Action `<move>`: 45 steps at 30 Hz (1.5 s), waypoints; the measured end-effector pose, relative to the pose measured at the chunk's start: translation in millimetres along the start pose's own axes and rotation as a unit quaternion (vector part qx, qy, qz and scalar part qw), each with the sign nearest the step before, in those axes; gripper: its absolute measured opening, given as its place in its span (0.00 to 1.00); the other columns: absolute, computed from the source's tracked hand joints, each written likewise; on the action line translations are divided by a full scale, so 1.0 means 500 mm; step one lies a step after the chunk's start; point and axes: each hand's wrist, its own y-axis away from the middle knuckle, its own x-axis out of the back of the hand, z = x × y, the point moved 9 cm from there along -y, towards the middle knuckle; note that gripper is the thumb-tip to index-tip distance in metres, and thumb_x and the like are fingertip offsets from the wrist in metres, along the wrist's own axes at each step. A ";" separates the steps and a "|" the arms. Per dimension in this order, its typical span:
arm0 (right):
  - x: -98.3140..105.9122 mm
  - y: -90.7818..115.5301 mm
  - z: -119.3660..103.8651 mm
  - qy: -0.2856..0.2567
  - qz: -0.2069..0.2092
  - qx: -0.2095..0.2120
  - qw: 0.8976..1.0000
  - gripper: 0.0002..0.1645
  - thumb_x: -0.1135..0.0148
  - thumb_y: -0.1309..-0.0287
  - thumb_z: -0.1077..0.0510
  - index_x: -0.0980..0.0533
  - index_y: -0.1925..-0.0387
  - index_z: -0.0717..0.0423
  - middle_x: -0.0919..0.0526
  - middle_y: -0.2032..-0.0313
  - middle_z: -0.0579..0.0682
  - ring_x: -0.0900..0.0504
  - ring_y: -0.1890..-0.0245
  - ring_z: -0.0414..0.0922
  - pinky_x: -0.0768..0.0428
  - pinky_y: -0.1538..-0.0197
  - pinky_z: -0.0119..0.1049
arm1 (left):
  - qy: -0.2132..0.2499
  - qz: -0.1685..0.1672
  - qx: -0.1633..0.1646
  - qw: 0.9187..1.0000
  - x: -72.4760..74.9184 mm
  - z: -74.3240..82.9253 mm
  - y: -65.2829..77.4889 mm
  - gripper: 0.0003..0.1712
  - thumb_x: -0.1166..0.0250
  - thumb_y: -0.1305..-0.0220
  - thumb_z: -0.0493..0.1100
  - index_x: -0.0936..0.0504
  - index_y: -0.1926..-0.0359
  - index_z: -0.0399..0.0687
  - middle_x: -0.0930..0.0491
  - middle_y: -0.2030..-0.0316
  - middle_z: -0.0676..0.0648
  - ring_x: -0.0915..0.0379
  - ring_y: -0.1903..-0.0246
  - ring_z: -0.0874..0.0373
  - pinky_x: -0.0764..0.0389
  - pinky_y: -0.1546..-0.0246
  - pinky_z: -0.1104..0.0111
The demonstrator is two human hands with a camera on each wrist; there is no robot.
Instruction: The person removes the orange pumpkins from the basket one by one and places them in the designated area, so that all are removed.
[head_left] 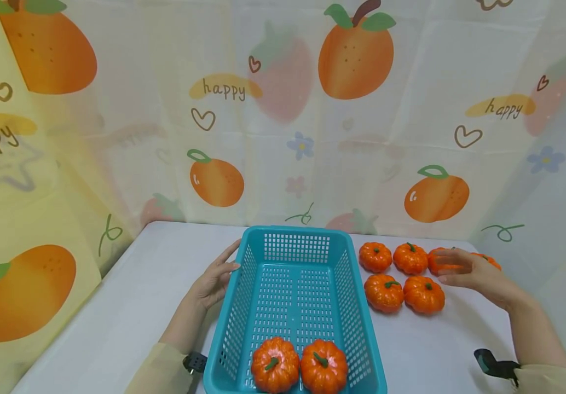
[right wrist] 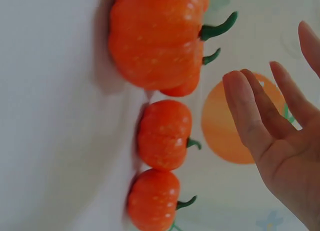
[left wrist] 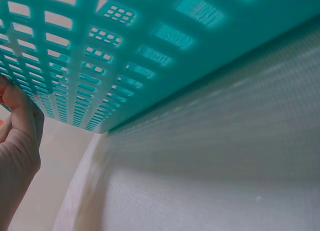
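two pumpkins (head_left: 275,365) lie inside the basket (head_left: 293,301), left hand (head_left: 214,282) touching, grip unclear, right hand (head_left: 477,276) relaxed.

Basket (head_left: 293,295): turquoise, perforated, stood upright.
Two pumpkins (head_left: 275,369): orange, green-stemmed, sat inside its near end.
Six pumpkins (head_left: 424,298): also orange, stood in two rows to its right.

Cloth-walled booth, with fruit-print hangings (head_left: 273,164) around a white table (head_left: 157,273).

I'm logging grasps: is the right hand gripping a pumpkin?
No, the right hand is empty in the right wrist view, its fingers extended.
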 end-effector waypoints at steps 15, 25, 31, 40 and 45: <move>-0.056 -0.013 -0.168 -0.039 0.003 0.071 0.997 0.33 0.36 0.38 0.53 0.33 0.33 0.49 0.25 0.45 0.30 0.23 0.48 0.28 0.18 0.52 0.40 | 0.015 -0.007 -0.001 1.000 -0.007 0.005 0.006 0.40 0.50 0.28 0.33 0.52 0.22 0.62 0.28 0.41 0.45 0.18 0.54 0.57 0.13 0.57 0.65; -0.123 -0.016 -0.262 -0.046 -0.027 0.119 0.991 0.29 0.33 0.40 0.54 0.29 0.37 0.43 0.26 0.37 0.53 0.25 0.39 0.58 0.14 0.51 0.39 | 0.003 -0.003 -0.002 1.000 -0.008 0.003 0.005 0.39 0.50 0.28 0.34 0.52 0.22 0.63 0.30 0.40 0.45 0.18 0.53 0.56 0.13 0.55 0.65; -0.181 -0.026 -0.298 -0.071 -0.080 0.129 0.986 0.31 0.33 0.41 0.55 0.30 0.36 0.46 0.28 0.35 0.57 0.25 0.38 0.61 0.15 0.47 0.39 | -0.001 0.000 -0.005 1.000 0.001 -0.001 -0.001 0.39 0.50 0.28 0.33 0.51 0.22 0.63 0.30 0.40 0.46 0.19 0.53 0.57 0.13 0.56 0.65; -0.279 -0.037 -0.344 -0.071 -0.151 0.134 0.977 0.35 0.29 0.44 0.53 0.31 0.36 0.47 0.29 0.35 0.55 0.26 0.39 0.61 0.15 0.44 0.45 | -0.008 0.007 -0.003 1.000 0.001 -0.002 0.002 0.40 0.47 0.28 0.37 0.52 0.22 0.65 0.31 0.38 0.47 0.19 0.49 0.54 0.13 0.52 0.63; -0.333 -0.042 -0.371 -0.071 -0.190 0.160 0.966 0.34 0.28 0.46 0.51 0.29 0.38 0.44 0.27 0.35 0.54 0.25 0.39 0.57 0.18 0.42 0.53 | -0.002 0.008 0.001 1.000 0.002 -0.004 0.001 0.40 0.48 0.28 0.36 0.51 0.22 0.65 0.30 0.39 0.47 0.19 0.50 0.54 0.13 0.53 0.63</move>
